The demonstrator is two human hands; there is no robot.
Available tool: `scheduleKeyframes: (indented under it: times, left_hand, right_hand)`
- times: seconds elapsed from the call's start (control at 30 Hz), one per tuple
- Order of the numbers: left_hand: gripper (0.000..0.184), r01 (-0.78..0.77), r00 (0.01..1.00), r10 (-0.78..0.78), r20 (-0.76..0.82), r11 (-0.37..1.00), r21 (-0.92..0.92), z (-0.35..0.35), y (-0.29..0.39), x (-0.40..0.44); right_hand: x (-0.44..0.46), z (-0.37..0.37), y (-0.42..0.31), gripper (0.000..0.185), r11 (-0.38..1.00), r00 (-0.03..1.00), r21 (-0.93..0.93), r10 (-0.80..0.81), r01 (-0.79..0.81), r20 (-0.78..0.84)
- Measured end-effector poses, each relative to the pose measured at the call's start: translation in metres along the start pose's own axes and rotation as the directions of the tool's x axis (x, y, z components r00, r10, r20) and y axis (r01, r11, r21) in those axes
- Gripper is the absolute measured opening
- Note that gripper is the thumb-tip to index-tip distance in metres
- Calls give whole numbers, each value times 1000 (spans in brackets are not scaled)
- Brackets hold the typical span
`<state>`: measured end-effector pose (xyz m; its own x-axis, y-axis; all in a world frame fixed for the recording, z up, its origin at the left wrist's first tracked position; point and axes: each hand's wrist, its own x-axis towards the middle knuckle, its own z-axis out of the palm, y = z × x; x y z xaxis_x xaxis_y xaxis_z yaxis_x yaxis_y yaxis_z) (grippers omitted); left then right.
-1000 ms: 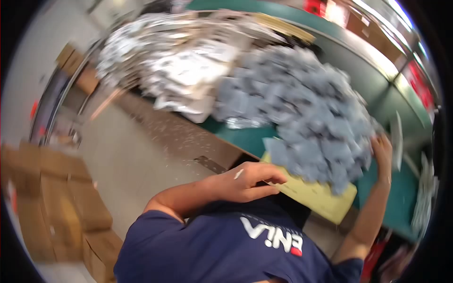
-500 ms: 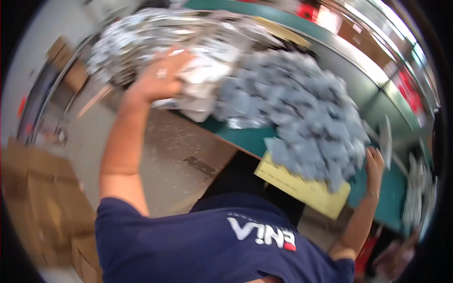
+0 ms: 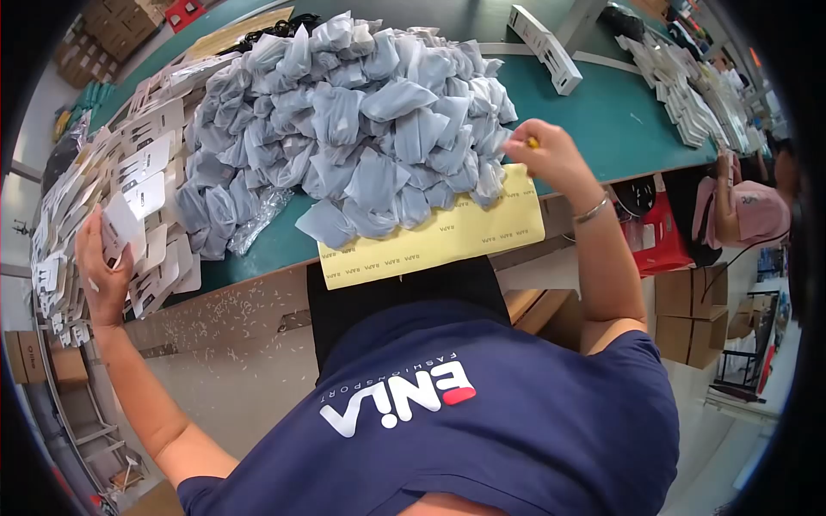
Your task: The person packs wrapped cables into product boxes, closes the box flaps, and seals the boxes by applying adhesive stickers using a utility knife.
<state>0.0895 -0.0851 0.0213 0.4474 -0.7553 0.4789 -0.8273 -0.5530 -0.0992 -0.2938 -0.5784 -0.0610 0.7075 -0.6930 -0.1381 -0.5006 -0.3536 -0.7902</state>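
My left hand (image 3: 105, 262) is at the left, its fingers and thumb round the edge of a white printed card (image 3: 123, 228) on the spread of layered cards. At the right edge of a large heap of grey plastic-wrapped pieces (image 3: 335, 120), my right hand (image 3: 544, 155) is closed, with a small yellow object (image 3: 533, 142) showing at its fingers. Under the heap's front edge lies a yellow printed sheet (image 3: 430, 245). A clear plastic bag (image 3: 261, 220) rests between the cards and the sheet.
The green table (image 3: 637, 116) carries a long white box (image 3: 546, 50) behind the heap and stacked white packs (image 3: 680, 90) at the right. A co-worker in pink (image 3: 753, 211) is at the far right, near a red container (image 3: 658, 236). Brown cartons (image 3: 691, 314) stand below.
The view has turned to the right. My left hand has gone from near my body out to the cards and closed on one. My right hand remains by the heap's right side.
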Motion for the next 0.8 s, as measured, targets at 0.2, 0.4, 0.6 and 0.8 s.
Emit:
scheduleKeyframes:
  times: [0.2,0.4,0.6,0.8]
  left_hand:
    - [66,92,958,-99,-271,995,-39,-30,22,-8]
    - [79,-114,954,-169,-250,564,-818,-37,161,-36]
    - [81,621,737,255,626,-619,-481,38,267,-72]
    - [82,695,712,449,539,-558,-453,70,283,-69]
  right_hand:
    - [-43,36,-25,42,939,998,-338,-61,57,-3]
    - [-46,27,-13,47,884,985,-441,-170,154,4]
    - [-40,13,10,45,850,984,-496,-137,175,114]
    - [-42,12,20,47,923,979,-325,-189,205,80]
